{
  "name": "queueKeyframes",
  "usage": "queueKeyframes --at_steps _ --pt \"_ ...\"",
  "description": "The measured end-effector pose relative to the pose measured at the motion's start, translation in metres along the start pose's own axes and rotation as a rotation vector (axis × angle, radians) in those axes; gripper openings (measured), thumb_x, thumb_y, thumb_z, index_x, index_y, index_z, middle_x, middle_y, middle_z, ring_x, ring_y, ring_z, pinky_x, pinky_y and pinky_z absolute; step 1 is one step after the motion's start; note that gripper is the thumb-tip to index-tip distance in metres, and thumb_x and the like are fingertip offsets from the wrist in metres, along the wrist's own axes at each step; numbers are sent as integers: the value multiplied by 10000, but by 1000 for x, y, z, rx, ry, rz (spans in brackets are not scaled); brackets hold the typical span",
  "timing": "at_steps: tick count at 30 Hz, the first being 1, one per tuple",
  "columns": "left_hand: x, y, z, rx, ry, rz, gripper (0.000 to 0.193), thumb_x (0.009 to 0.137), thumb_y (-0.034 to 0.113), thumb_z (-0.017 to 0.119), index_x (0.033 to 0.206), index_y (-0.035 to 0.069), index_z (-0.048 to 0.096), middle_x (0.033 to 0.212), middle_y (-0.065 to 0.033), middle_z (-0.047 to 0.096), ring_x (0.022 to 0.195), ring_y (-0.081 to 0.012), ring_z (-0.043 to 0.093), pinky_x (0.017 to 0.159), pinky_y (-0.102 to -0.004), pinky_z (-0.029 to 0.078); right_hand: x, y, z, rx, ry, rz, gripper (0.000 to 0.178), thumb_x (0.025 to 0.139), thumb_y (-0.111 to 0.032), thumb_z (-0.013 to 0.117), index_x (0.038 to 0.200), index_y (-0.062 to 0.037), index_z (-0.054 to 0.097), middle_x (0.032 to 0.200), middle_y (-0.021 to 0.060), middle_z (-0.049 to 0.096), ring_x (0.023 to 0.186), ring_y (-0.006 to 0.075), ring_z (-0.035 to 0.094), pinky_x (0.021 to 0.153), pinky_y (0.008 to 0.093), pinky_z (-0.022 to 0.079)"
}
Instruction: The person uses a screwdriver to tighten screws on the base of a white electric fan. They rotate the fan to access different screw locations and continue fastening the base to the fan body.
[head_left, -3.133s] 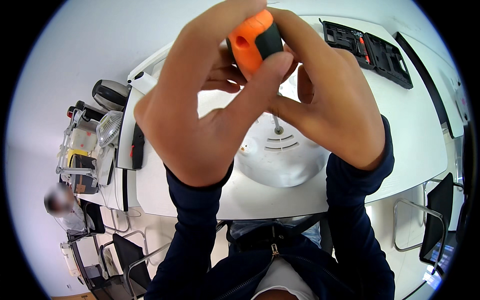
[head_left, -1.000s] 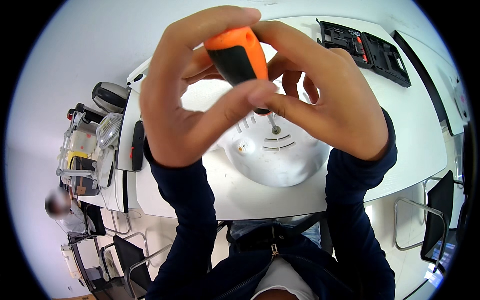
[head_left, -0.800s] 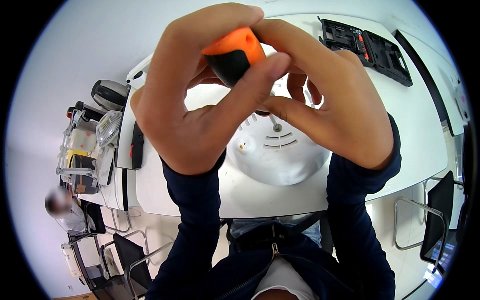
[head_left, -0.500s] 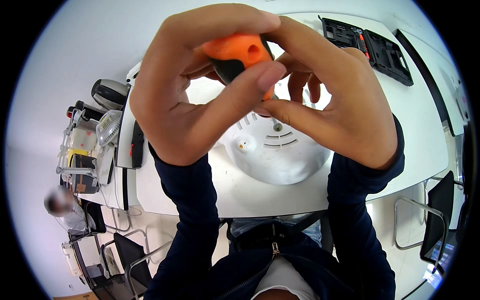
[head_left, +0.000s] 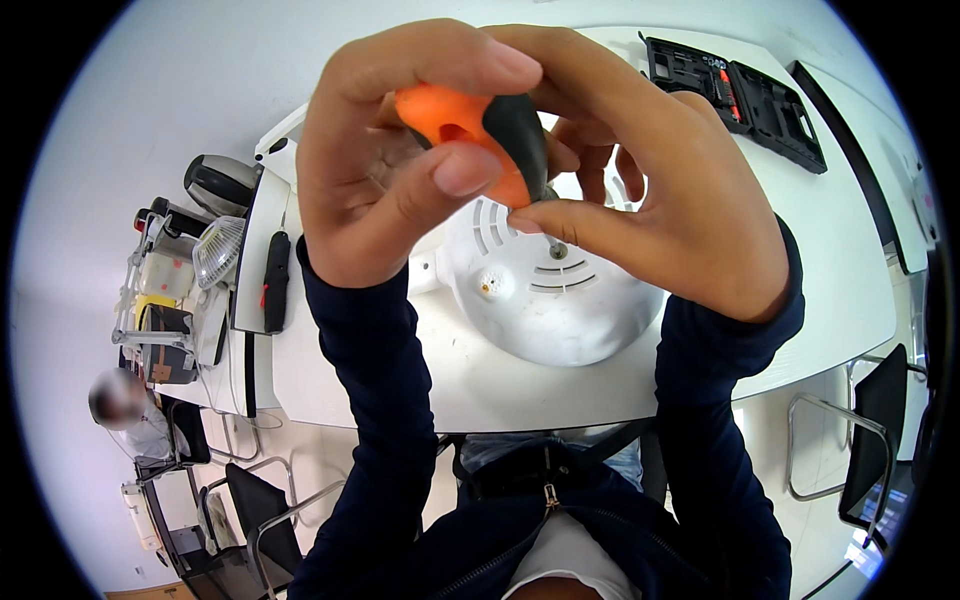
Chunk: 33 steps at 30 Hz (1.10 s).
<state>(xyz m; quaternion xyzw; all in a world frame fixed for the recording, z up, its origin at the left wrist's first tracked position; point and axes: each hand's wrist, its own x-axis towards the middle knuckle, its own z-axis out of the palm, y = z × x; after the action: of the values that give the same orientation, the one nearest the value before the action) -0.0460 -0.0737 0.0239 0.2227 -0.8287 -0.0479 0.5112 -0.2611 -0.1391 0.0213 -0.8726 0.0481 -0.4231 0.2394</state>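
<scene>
An orange and black screwdriver [head_left: 513,142] stands tilted over a white rounded plastic housing [head_left: 575,325] with slotted vents. My left hand [head_left: 365,150] holds the thick handle end between thumb and fingers. My right hand [head_left: 680,195] pinches the screwdriver low down, where handle meets shaft, its thumb and index finger around it. Below those fingers the thin metal shaft drops toward a round recess [head_left: 558,251] in the housing. Whether the tip sits in a screw there, I cannot tell. A second recess [head_left: 490,285] with a brownish spot lies left of it.
On the white table [head_left: 830,280], an opened black tool case [head_left: 770,115] lies at the far right. A black handled tool [head_left: 275,285] rests on the side table at left, near a ribbed clear-and-white cover [head_left: 217,252]. Chairs [head_left: 870,440] flank the table; a person [head_left: 150,430] sits far left.
The screwdriver handle has turned, showing more black toward the right. My left hand's fingers have loosened and shifted round it, slightly left. My right hand stays nearly in place.
</scene>
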Motion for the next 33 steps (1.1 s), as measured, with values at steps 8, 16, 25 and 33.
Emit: queueKeyframes --at_steps 8,16,25,33 --pt "26 26 44 778 136 -61 556 830 409 618 1207 17 503 911 -113 599 737 -175 630 661 -247 518 7 -24 -16 -228 -127 200 636 750 -228 693 1281 -51 392 709 103 642 559 240 620 494 270 464" --pt "25 25 43 659 189 -77 491 811 330 661 1128 -26 541 874 -141 625 723 -178 636 656 -256 510 11 -24 -13 -157 -129 183 612 775 -262 667 1268 -41 380 708 118 634 560 261 625 508 286 477" --pt "19 4 5 330 56 -78 536 808 371 661 1134 -35 532 855 -138 630 693 -185 640 613 -262 516 -2 -4 -3 -59 -41 102 652 695 -175 747 1266 -70 452 795 71 660 615 149 600 508 227 417" --pt "9 1 -3 -25 -62 -136 808 777 539 629 1274 -58 407 864 -119 617 676 -143 631 526 -198 496 -5 -7 -7 -60 -95 89 641 660 -211 778 1191 -1 486 740 60 636 573 149 596 504 228 432"
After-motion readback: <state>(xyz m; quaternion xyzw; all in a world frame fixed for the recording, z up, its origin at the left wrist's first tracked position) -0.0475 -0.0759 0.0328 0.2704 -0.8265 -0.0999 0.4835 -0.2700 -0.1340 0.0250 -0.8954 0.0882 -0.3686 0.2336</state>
